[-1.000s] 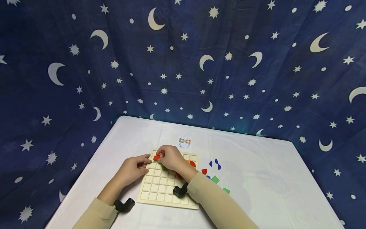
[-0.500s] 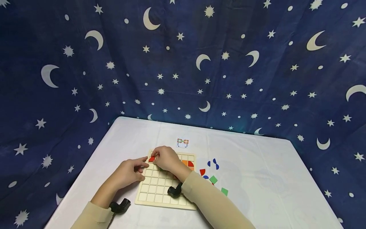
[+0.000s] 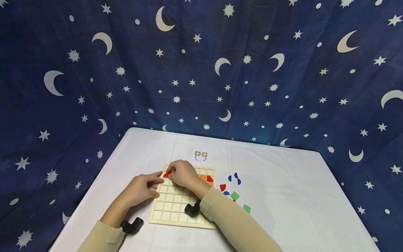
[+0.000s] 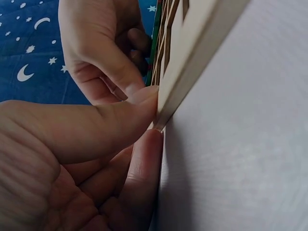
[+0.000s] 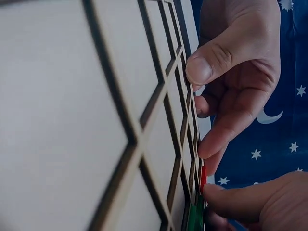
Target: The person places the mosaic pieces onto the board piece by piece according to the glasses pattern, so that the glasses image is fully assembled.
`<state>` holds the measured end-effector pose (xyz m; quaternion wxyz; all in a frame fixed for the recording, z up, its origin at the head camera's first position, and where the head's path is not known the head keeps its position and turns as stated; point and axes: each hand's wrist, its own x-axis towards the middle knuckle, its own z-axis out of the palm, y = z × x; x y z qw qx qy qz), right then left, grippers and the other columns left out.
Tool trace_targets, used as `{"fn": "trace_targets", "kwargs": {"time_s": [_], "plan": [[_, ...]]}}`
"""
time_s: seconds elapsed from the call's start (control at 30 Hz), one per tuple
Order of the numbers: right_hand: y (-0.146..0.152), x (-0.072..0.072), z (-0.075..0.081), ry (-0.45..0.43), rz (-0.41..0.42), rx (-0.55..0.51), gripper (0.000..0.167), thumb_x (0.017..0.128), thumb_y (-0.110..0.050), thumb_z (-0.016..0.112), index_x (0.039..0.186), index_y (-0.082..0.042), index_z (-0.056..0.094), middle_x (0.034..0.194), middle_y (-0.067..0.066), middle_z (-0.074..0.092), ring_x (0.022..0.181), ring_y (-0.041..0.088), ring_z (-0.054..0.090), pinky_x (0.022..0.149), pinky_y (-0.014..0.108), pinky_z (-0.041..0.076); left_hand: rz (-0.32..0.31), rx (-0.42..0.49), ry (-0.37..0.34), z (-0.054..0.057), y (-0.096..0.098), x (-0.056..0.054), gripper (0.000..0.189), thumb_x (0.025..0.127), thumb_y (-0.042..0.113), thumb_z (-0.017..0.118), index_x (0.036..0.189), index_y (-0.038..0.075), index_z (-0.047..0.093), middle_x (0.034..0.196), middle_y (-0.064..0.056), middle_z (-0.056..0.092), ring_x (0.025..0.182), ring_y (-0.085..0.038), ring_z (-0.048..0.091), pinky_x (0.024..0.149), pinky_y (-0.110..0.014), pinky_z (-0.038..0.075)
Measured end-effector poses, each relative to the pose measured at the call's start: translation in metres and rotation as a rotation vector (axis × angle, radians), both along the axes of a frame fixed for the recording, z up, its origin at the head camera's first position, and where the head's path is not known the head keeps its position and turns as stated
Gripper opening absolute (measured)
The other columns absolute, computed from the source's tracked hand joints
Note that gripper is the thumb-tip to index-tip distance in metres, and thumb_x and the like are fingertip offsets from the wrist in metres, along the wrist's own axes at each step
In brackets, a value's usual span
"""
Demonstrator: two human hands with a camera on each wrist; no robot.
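Note:
A wooden grid board (image 3: pixel 167 215) lies on the white table. My right hand (image 3: pixel 184 173) reaches over its far left part and pinches a red quarter-circle piece (image 3: pixel 167 175) at a cell near the far left corner. In the right wrist view the red piece (image 5: pixel 203 178) stands by the fingertips, beside a green piece (image 5: pixel 195 219). My left hand (image 3: pixel 141 189) touches the board's left edge, fingers spread. In the left wrist view its thumb lies against the wooden rim (image 4: pixel 192 62). Orange (image 3: pixel 203 177) and red (image 3: pixel 210 179) pieces sit in cells at the right; my right forearm hides others.
Right of the board lie loose pieces: blue half-circles (image 3: pixel 236 175), a red quarter-circle (image 3: pixel 222 187) and green squares (image 3: pixel 234 195). A small printed pattern card (image 3: pixel 200 155) lies beyond the board. A dark starry curtain (image 3: pixel 201 70) stands behind the table.
My right hand has brought the red quarter-circle slightly left and nearer over the far left cell and turned it. The left hand stays at the board's edge. The head view has shifted a little.

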<state>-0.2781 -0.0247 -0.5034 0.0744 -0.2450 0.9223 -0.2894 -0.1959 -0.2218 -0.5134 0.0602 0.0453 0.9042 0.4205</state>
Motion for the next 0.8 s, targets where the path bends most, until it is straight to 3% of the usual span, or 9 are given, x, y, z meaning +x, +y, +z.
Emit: {"fn": "trace_targets", "kwargs": {"time_s": [0.23,0.37,0.6,0.8], "plan": [[0.021,0.009,0.006,-0.061,0.024,-0.087,0.022,0.097,-0.010,0.075,0.117,-0.017,0.079,0.076,-0.009,0.062,0.063,0.006,0.051,0.068,0.023,0.046,-0.002,-0.004,0.002,-0.001,0.001,0.000,0.050,0.073,0.001,0.090,0.121,0.013,0.082,0.151,-0.004,0.067,0.084,-0.011,0.059,0.075,-0.024,0.045],[0.047,0.015,0.014,-0.073,0.003,-0.128,0.020,0.098,-0.010,0.075,0.117,-0.015,0.080,0.080,-0.008,0.064,0.066,0.008,0.053,0.068,0.026,0.046,0.001,-0.016,0.003,-0.003,-0.001,0.000,0.049,0.073,0.002,0.090,0.121,0.014,0.082,0.158,-0.005,0.062,0.084,-0.011,0.060,0.078,-0.024,0.044],[0.096,0.024,0.018,-0.088,-0.074,-0.164,0.019,0.098,-0.006,0.074,0.114,-0.012,0.080,0.079,-0.004,0.063,0.067,0.011,0.055,0.053,0.025,0.043,-0.001,-0.010,0.008,-0.006,-0.002,0.000,0.050,0.075,0.001,0.089,0.123,0.011,0.081,0.159,-0.007,0.060,0.081,-0.013,0.059,0.075,-0.024,0.044],[0.135,0.033,0.020,-0.099,-0.145,-0.125,0.019,0.096,-0.008,0.075,0.114,-0.015,0.080,0.078,-0.002,0.062,0.069,0.014,0.056,0.055,0.027,0.047,0.000,0.000,0.006,-0.006,-0.002,0.000,0.051,0.075,0.001,0.089,0.124,0.011,0.080,0.159,-0.007,0.060,0.079,-0.013,0.058,0.073,-0.024,0.044]]}}
